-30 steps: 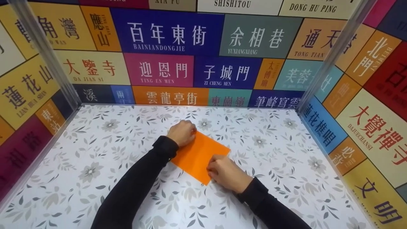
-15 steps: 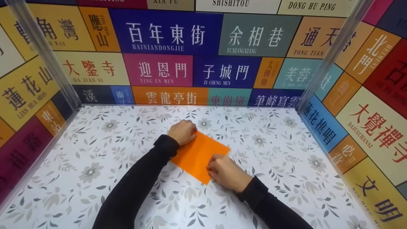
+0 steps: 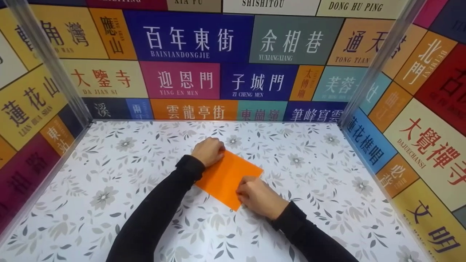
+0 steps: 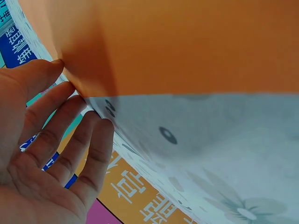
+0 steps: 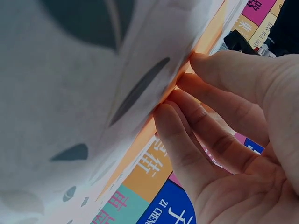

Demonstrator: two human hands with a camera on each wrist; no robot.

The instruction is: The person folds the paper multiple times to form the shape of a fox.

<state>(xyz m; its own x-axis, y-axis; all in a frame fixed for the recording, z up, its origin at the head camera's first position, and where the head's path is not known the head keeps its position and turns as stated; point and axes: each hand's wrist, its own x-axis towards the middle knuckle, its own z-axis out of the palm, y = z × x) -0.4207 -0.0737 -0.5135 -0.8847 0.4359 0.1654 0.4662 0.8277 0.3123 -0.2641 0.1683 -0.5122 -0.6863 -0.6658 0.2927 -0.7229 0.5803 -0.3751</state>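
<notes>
An orange sheet of paper (image 3: pixel 222 185), square in outline, lies flat on the patterned table, turned at an angle. At its far left corner, my left hand (image 3: pixel 208 152) touches the paper with its fingertips. My right hand (image 3: pixel 260 196) rests its fingertips on the paper near the right-hand edge. In the left wrist view, the left hand's fingers (image 4: pixel 96 158) are loosely bent, and thumb and fingertips meet the paper (image 4: pixel 201 46) at its border. Thumb and fingertips of the right hand (image 5: pixel 233 121) line up along the sheet in the right wrist view.
The white table (image 3: pixel 105 225) carries a grey leaf and flower print. Colourful panels with Chinese lettering form a back wall (image 3: pixel 193 36) and side walls. Clear upright posts (image 3: pixel 378 62) stand at the two back corners. Black sleeves (image 3: pixel 145 214) cover both forearms.
Hands and paper keep the same place and pose on the table. The head view has shifted very slightly.
</notes>
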